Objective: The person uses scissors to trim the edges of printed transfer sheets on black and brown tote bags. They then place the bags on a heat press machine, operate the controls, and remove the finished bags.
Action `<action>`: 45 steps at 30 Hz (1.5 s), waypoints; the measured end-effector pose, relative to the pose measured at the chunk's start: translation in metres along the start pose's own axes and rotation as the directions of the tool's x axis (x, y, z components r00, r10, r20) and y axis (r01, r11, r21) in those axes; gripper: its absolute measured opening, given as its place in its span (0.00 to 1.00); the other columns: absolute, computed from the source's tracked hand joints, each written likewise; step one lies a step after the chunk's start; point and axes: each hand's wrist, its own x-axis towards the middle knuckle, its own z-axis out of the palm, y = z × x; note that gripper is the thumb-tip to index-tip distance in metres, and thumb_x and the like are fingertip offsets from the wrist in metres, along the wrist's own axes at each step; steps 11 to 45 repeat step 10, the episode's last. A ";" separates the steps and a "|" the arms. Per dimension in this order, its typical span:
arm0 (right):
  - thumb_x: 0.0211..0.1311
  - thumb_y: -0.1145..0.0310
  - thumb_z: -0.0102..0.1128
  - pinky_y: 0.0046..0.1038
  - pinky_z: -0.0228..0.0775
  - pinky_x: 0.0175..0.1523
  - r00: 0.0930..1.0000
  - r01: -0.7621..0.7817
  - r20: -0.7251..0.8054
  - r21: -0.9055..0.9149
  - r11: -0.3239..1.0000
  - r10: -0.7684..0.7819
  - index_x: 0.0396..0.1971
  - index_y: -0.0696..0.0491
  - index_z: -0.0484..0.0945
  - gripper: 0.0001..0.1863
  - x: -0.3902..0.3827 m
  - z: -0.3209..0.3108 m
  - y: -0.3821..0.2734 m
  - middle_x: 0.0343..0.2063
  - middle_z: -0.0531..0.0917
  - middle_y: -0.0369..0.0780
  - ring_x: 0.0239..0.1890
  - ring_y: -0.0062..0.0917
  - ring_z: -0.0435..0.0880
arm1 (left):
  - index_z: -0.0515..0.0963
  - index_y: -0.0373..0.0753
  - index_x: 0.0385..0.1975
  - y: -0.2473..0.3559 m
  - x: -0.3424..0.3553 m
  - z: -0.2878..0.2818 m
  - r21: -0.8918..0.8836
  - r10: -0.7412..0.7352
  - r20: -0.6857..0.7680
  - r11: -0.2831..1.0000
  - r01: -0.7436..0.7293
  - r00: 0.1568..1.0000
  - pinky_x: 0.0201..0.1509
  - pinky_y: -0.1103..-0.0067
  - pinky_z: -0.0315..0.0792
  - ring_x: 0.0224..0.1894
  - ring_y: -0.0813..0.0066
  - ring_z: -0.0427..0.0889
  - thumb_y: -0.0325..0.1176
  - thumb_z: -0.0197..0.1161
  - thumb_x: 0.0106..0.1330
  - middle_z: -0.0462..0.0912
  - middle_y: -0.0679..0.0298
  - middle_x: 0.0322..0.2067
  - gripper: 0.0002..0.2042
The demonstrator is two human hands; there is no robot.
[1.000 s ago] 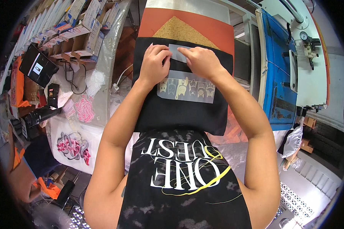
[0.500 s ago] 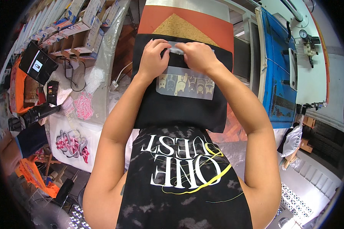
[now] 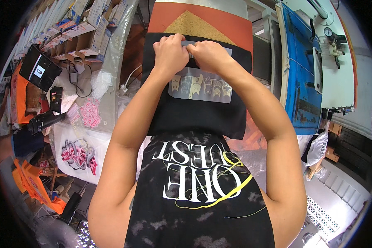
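Observation:
A black cloth (image 3: 196,118) lies spread in front of me. On it rests a translucent film sheet (image 3: 225,95) printed with a row of pale cat-like figures. Beyond that sheet, my left hand (image 3: 170,56) and my right hand (image 3: 211,57) meet side by side near the cloth's far edge. Both have curled fingers, pinching a thin translucent film piece (image 3: 189,43). Part of this film shows between the hands and beside the right one; my fingers hide the rest.
Under the cloth is an orange-red board (image 3: 231,18) with a tan speckled triangular piece (image 3: 188,25). To the right stands a blue machine frame (image 3: 304,91) beside a pressure gauge (image 3: 328,32). On the left are cardboard boxes (image 3: 84,45), a dark screen device (image 3: 41,68) and pink-patterned sheets (image 3: 90,112).
My hands have come closer together, and the left has turned inward with its fingers more curled. Another person's arm at the left edge has gone from sight.

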 end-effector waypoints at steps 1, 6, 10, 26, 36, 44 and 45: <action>0.53 0.74 0.62 0.42 0.81 0.43 1.000 -0.018 0.007 0.008 1.000 0.018 0.38 0.55 0.78 0.11 0.002 -0.001 -0.002 0.31 0.87 0.48 0.40 0.44 0.88 | 0.82 0.40 0.44 0.001 0.005 0.001 0.004 -0.034 0.029 0.999 0.034 0.999 0.57 0.60 0.68 0.51 0.56 0.82 0.34 0.65 0.60 0.86 0.60 0.42 0.13; 0.54 0.74 0.60 0.41 0.80 0.45 0.978 -0.193 -0.044 0.152 0.969 0.202 0.39 0.56 0.80 0.11 -0.002 -0.015 -0.009 0.32 0.87 0.48 0.40 0.42 0.88 | 0.82 0.40 0.43 -0.014 0.009 -0.001 -0.064 0.009 -0.114 0.998 -0.016 0.993 0.58 0.61 0.68 0.50 0.56 0.82 0.34 0.66 0.60 0.86 0.59 0.43 0.13; 0.53 0.71 0.63 0.36 0.78 0.53 0.906 -0.365 0.000 0.511 0.779 0.424 0.46 0.52 0.83 0.18 -0.005 -0.014 0.021 0.36 0.88 0.48 0.44 0.38 0.89 | 0.83 0.40 0.43 -0.024 0.008 -0.004 -0.149 0.107 -0.116 0.981 -0.123 0.988 0.60 0.60 0.67 0.51 0.57 0.82 0.34 0.66 0.60 0.85 0.56 0.44 0.12; 0.53 0.71 0.63 0.36 0.78 0.53 0.906 -0.365 0.000 0.511 0.779 0.424 0.46 0.52 0.83 0.18 -0.005 -0.014 0.021 0.36 0.88 0.48 0.44 0.38 0.89 | 0.83 0.40 0.43 -0.024 0.008 -0.004 -0.149 0.107 -0.116 0.981 -0.123 0.988 0.60 0.60 0.67 0.51 0.57 0.82 0.34 0.66 0.60 0.85 0.56 0.44 0.12; 0.53 0.71 0.63 0.36 0.78 0.53 0.906 -0.365 0.000 0.511 0.779 0.424 0.46 0.52 0.83 0.18 -0.005 -0.014 0.021 0.36 0.88 0.48 0.44 0.38 0.89 | 0.83 0.40 0.43 -0.024 0.008 -0.004 -0.149 0.107 -0.116 0.981 -0.123 0.988 0.60 0.60 0.67 0.51 0.57 0.82 0.34 0.66 0.60 0.85 0.56 0.44 0.12; 0.53 0.71 0.63 0.36 0.78 0.53 0.906 -0.365 0.000 0.511 0.779 0.424 0.46 0.52 0.83 0.18 -0.005 -0.014 0.021 0.36 0.88 0.48 0.44 0.38 0.89 | 0.83 0.40 0.43 -0.024 0.008 -0.004 -0.149 0.107 -0.116 0.981 -0.123 0.988 0.60 0.60 0.67 0.51 0.57 0.82 0.34 0.66 0.60 0.85 0.56 0.44 0.12; 0.53 0.71 0.63 0.36 0.78 0.53 0.906 -0.365 0.000 0.511 0.779 0.424 0.46 0.52 0.83 0.18 -0.005 -0.014 0.021 0.36 0.88 0.48 0.44 0.38 0.89 | 0.83 0.40 0.43 -0.024 0.008 -0.004 -0.149 0.107 -0.116 0.981 -0.123 0.988 0.60 0.60 0.67 0.51 0.57 0.82 0.34 0.66 0.60 0.85 0.56 0.44 0.12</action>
